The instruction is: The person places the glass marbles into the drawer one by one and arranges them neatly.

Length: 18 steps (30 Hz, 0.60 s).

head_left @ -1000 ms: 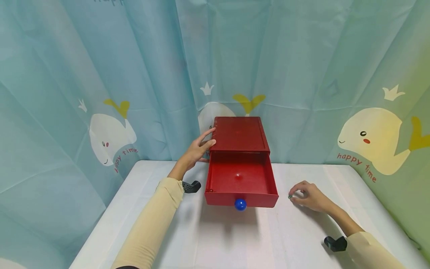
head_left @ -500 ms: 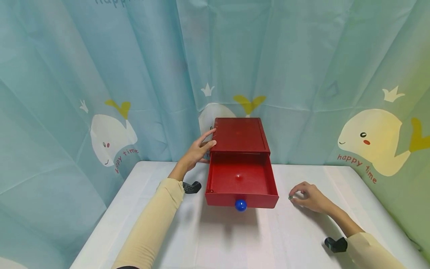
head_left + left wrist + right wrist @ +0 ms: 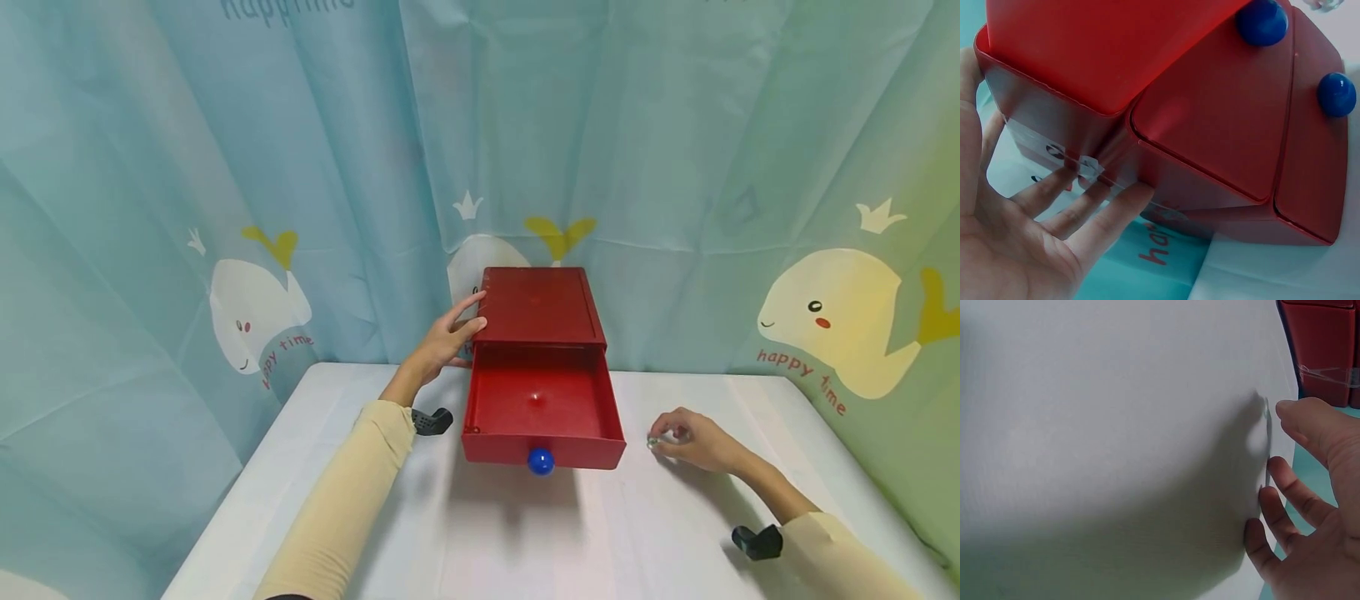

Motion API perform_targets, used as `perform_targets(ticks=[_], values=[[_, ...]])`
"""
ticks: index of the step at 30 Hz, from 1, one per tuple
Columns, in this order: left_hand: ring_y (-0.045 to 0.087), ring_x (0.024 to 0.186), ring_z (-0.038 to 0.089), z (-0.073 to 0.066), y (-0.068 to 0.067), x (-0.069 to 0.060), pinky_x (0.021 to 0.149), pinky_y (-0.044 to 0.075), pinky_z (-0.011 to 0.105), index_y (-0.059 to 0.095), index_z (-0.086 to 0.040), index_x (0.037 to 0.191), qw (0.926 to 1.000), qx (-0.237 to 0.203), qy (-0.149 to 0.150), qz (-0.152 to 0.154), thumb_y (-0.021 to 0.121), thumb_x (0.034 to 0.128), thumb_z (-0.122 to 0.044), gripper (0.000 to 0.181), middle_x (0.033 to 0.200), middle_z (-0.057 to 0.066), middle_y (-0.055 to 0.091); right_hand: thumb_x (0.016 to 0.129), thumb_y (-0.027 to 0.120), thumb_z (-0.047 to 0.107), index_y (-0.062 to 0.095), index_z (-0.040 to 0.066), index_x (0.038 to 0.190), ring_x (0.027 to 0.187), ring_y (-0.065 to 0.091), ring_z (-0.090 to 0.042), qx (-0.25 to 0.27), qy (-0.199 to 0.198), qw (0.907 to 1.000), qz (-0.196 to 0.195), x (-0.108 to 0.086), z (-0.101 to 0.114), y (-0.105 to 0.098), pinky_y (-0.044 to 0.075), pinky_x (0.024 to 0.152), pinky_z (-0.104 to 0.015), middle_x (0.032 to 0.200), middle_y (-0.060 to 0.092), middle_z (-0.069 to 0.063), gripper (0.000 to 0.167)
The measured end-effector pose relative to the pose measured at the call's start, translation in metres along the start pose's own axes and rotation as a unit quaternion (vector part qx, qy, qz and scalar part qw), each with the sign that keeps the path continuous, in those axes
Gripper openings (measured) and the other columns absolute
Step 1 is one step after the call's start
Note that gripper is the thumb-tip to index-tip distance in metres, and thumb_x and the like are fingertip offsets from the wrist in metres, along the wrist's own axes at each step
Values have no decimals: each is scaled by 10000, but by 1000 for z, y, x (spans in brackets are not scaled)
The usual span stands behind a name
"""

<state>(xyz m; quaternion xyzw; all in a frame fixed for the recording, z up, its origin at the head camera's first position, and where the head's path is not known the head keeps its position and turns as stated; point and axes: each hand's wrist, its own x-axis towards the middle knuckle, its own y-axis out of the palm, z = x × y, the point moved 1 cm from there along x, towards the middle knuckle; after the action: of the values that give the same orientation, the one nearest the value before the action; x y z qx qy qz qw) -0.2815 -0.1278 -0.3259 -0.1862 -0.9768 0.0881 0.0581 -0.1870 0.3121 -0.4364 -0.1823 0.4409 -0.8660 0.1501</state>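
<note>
My left hand (image 3: 438,346) rests spread against the left side of the red drawer cabinet (image 3: 536,304), its fingertips at the top edge and side. Seen from the left wrist, several fingers (image 3: 1116,212) lie along the cabinet wall. The top drawer (image 3: 540,450) is pulled out, with a blue knob (image 3: 541,462) on its front. To the right of it, low over the table, my right hand (image 3: 697,440) pinches a small shiny, clear-greenish piece (image 3: 652,442) between thumb and index finger. In the right wrist view the grip on it is hard to make out.
The cabinet stands on a white table (image 3: 525,550) before a blue-green curtain (image 3: 637,125) printed with whales. Two lower drawers show blue knobs (image 3: 1336,95) in the left wrist view. Black wrist devices (image 3: 757,542) sit at both cuffs.
The head view has shifted slightly, so everything sits a little lower and to the right. Both hands and the drawer keep their places; the small piece looks brighter.
</note>
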Motion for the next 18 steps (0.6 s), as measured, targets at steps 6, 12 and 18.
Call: perform_targets(ticks=[6,12,18], values=[[499,1375,348,0,-1,0,918,556,579,385,-427,1572,10000,0,41,17,629,993,-429,629,1593,127,420,845,797,76,707,164,940,870,563,-185,-57,138,9998,92,3,1,-3,506,751,-295,964,650,42,158],[501,1377,347,0,0,0,913,559,574,384,-423,1573,9999,-23,86,63,617,1003,-415,615,1587,129,427,854,790,52,701,148,949,829,590,-151,25,-336,9994,-78,3,8,-8,521,717,-282,952,662,31,162],[504,1373,345,-1,1,-2,908,561,576,388,-422,1572,10000,-24,62,30,612,1007,-403,608,1585,131,429,867,786,46,697,154,964,818,598,-88,182,-821,9954,-459,5,21,-23,528,629,-263,960,671,8,170]])
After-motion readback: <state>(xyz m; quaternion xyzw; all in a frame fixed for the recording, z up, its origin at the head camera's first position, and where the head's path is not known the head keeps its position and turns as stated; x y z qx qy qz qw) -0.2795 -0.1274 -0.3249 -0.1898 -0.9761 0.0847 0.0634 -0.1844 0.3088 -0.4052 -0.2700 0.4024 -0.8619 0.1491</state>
